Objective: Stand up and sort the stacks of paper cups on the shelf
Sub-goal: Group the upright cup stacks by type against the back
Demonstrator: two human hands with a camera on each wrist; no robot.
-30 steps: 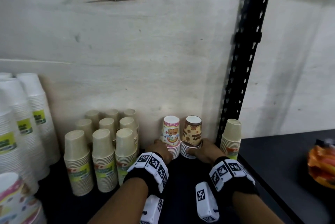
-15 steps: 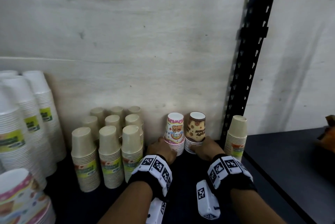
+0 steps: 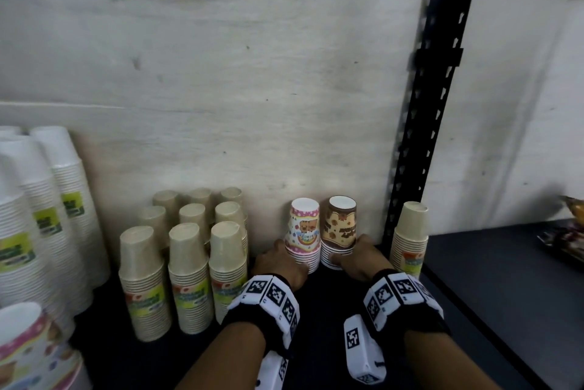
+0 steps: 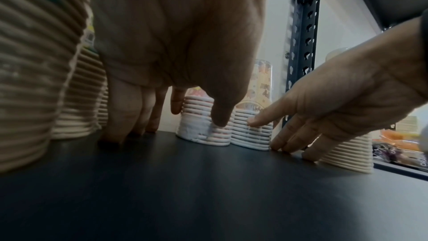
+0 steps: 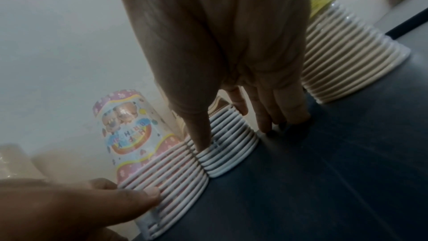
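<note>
Two short upside-down stacks of printed paper cups stand side by side against the back wall on the dark shelf (image 3: pixel 328 301). My left hand (image 3: pixel 279 263) pinches the ribbed base of the pink cup stack (image 3: pixel 304 233) between thumb and forefinger. In the left wrist view its thumb (image 4: pixel 220 116) presses the pink cup stack (image 4: pixel 199 135), and the other fingers reach down to the shelf. My right hand (image 3: pixel 360 260) pinches the base of the brown cup stack (image 3: pixel 340 228) in the same way. In the right wrist view its thumb (image 5: pixel 199 131) lies on that brown cup stack (image 5: pixel 229 146).
Several beige cup stacks (image 3: pixel 189 263) stand in rows just left of my left hand. One beige stack (image 3: pixel 409 241) stands right of the black upright post (image 3: pixel 420 137). Tall white stacks (image 3: pixel 38 216) fill the far left, pink cups (image 3: pixel 28 351) the bottom left, snack packets (image 3: pixel 568 231) the right.
Both hands keep their hold on the bases of the two printed stacks, which stay by the wall. Only the head view has shifted a little.
</note>
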